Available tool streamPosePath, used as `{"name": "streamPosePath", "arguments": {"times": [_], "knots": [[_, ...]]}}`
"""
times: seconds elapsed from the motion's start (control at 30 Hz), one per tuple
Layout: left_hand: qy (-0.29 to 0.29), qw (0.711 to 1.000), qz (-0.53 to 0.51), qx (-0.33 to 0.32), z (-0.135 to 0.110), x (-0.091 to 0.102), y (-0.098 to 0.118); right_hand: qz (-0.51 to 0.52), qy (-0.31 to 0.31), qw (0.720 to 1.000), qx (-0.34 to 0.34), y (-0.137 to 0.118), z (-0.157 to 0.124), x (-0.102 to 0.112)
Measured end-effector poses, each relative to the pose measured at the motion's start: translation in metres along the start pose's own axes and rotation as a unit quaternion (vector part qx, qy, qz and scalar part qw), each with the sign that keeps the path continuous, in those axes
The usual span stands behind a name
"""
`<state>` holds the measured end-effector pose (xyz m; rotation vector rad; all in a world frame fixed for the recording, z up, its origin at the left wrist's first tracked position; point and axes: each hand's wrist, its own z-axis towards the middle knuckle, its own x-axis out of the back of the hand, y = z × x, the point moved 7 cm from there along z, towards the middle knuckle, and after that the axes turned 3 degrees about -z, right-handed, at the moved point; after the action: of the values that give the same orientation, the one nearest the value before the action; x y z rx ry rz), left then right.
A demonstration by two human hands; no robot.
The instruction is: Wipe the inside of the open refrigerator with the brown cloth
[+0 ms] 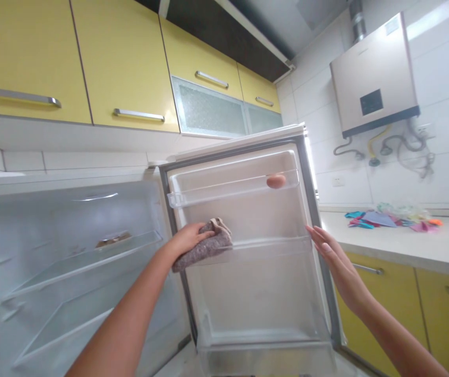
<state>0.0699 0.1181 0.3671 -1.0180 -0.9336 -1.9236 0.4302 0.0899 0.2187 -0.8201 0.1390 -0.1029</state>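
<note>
A fridge door [255, 293] stands wide open before me, its inner side with clear shelves facing me. My left hand [187, 238] presses a grey-brown cloth [208, 246] against the middle door shelf [271, 246]. My right hand [326, 248] rests flat against the door's right edge, fingers stretched out. A single brown egg [276, 181] lies in the top door bin [232, 183].
The fridge interior [70, 262] with glass shelves lies open at the left. Yellow wall cabinets [122, 63] hang above. At the right a white counter [405, 246] carries a heap of coloured cloths [385, 217]. A water heater [373, 78] hangs on the tiled wall.
</note>
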Motion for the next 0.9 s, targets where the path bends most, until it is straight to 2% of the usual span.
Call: {"name": "streamPosePath", "arguments": {"times": [0.1, 0.17, 0.27, 0.37, 0.5, 0.63, 0.73, 0.8, 0.9], "knots": [[-0.018, 1.000, 0.017, 0.001, 0.008, 0.006, -0.016, -0.009, -0.002, 1.000, 0.009, -0.004, -0.002, 0.000], [-0.030, 0.999, 0.035, -0.006, 0.013, 0.001, -0.012, -0.015, -0.004, 1.000, 0.012, -0.007, -0.004, -0.001], [-0.058, 0.997, 0.053, -0.020, 0.024, -0.016, 0.007, -0.034, -0.006, 0.999, 0.012, -0.012, -0.006, -0.003], [-0.103, 0.993, 0.051, -0.042, 0.038, -0.038, 0.037, -0.046, -0.003, 0.999, 0.014, -0.015, -0.008, -0.005], [-0.155, 0.985, 0.041, -0.068, 0.061, -0.072, 0.092, -0.057, -0.002, 0.998, 0.033, -0.016, -0.011, -0.006], [-0.176, 0.979, 0.040, -0.098, 0.080, -0.103, 0.152, -0.076, 0.006, 0.996, 0.047, -0.018, -0.017, -0.007], [-0.180, 0.978, 0.036, -0.100, 0.088, -0.114, 0.180, -0.108, 0.014, 0.992, 0.064, -0.020, -0.020, -0.009], [-0.195, 0.976, 0.020, -0.094, 0.088, -0.114, 0.183, -0.134, 0.020, 0.988, 0.074, -0.021, -0.020, -0.010], [-0.248, 0.965, -0.028, -0.087, 0.081, -0.108, 0.166, -0.160, 0.013, 0.985, 0.067, -0.017, -0.017, -0.011]]}}
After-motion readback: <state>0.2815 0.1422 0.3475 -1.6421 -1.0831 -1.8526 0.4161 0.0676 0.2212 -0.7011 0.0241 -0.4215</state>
